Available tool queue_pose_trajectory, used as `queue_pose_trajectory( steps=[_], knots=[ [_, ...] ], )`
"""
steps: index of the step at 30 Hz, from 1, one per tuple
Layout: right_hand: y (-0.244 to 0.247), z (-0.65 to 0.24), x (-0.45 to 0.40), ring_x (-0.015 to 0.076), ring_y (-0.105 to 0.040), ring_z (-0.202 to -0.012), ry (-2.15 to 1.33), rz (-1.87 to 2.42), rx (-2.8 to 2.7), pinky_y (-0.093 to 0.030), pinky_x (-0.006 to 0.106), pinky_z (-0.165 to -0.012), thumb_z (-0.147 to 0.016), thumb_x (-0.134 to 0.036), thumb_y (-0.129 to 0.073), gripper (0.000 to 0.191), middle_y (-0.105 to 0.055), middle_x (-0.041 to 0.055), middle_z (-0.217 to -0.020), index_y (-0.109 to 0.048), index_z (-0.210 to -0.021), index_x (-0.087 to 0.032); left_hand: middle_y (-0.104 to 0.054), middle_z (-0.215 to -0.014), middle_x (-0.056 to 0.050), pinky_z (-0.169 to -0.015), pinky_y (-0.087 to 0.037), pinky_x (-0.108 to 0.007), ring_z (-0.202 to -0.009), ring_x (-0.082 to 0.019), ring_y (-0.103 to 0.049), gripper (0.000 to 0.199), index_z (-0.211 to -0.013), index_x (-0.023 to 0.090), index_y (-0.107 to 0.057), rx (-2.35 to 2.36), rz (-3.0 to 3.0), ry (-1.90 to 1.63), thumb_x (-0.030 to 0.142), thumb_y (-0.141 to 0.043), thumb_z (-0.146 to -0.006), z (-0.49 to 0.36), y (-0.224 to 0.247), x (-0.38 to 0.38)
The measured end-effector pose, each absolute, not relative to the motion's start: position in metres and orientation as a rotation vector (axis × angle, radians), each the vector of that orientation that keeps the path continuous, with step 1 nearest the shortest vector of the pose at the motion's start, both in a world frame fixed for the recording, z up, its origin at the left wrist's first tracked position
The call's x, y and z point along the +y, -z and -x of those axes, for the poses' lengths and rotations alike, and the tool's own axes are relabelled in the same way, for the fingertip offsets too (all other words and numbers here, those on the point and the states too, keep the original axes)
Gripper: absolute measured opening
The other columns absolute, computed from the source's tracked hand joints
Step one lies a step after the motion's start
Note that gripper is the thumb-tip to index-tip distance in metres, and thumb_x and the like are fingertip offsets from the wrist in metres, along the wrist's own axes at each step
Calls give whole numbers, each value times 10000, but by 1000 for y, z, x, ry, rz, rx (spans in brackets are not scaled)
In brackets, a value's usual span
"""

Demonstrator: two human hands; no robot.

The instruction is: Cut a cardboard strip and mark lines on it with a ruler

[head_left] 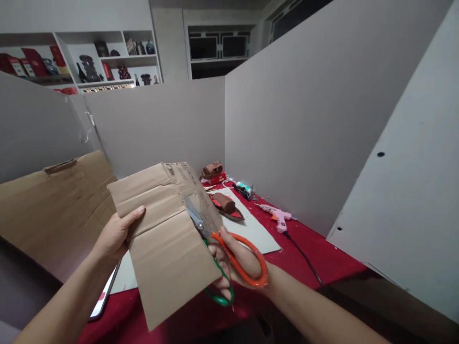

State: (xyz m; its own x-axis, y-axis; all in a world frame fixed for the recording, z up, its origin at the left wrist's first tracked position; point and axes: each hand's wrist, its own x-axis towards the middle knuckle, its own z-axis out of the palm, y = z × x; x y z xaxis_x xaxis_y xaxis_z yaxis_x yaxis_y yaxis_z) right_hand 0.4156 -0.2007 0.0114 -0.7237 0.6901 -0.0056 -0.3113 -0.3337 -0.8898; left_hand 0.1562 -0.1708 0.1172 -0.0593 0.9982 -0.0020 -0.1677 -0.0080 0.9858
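A: Where's the cardboard piece?
B: Lower centre of frame (167, 267), tilted, held up over the red tabletop (304, 255). Creases across it, printed panel (191, 186) at its upper right.
A: Hands?
B: Left hand (116, 234) closed on the cardboard's left edge, thumb on the near face. Right hand (245, 255) wrapped round the scissors (201, 228), thumb through the orange loop, fingers at the green one. Blades at the cardboard's right edge; can't tell how deep.
A: Around that?
B: Right of centre: brown roll (224, 203) on a white sheet (260, 234), pink glue gun (279, 217) beside the sheet. Lower left: lit phone or tablet (103, 294), partly hidden. Left edge: bigger cardboard sheet (64, 210).
A: Further out?
B: Grey panels (287, 124) behind, shelving (107, 85) upper left.
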Motion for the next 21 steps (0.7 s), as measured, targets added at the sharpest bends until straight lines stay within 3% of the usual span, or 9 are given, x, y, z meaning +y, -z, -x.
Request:
queue_pose_trajectory(
  steps=[3, 7, 10, 16, 18, 21],
  knots=[
    [-24, -426, -206, 111, -552, -454, -2179, 572, -1295, -541, 259, -420, -738, -958, -335, 831, -557, -10, -568, -581, -750, -164, -787, -1009, -134, -749, -647, -382, -883, -325, -766, 519, -1150, 142, -712, 1110, -1054, -1286, 249, -864, -665, -154, -119, -172],
    [-31, -429, -206, 117, -546, -429, -1867, 753, -1450, -525, 259, -430, -795, -905, -370, 759, -571, -5, -565, -595, -777, -180, -784, -1030, -136, -753, -643, -373, -874, -309, -767, 535, -1168, 142, -703, 1073, -1050, -1275, 245, -863, -668, -158, -116, -173],
    [-32, -424, -199, 153, -586, -482, -1718, 798, -1497, -497, 278, -446, -793, -898, -395, 770, -653, 35, -650, -674, -898, -188, -786, -1022, -135, -755, -639, -363, -872, -300, -766, 473, -1138, 135, -715, 1059, -1036, -1292, 210, -837, -688, -166, -114, -172],
    [-23, -412, -193, 246, -702, -821, -1538, 675, -1449, -540, 375, -757, -911, -757, -430, 663, -755, 81, -892, -746, -1072, -198, -790, -1001, -122, -780, -633, -359, -868, -286, -766, 430, -1133, 148, -720, 1069, -1009, -1323, 182, -808, -714, -170, -112, -172],
    [-14, -412, -195, 259, -702, -838, -1492, 727, -1457, -535, 385, -771, -915, -734, -460, 627, -759, 74, -864, -759, -1047, -199, -789, -1002, -122, -807, -627, -361, -869, -281, -767, 454, -1152, 151, -713, 1072, -1001, -1317, 175, -810, -710, -168, -111, -173],
    [0, -414, -196, 251, -688, -714, -1481, 805, -1446, -529, 374, -686, -910, -739, -455, 623, -721, 52, -691, -773, -939, -205, -787, -1018, -120, -838, -618, -359, -879, -274, -766, 476, -1175, 155, -704, 1076, -992, -1299, 170, -807, -711, -165, -111, -176]
  ],
)
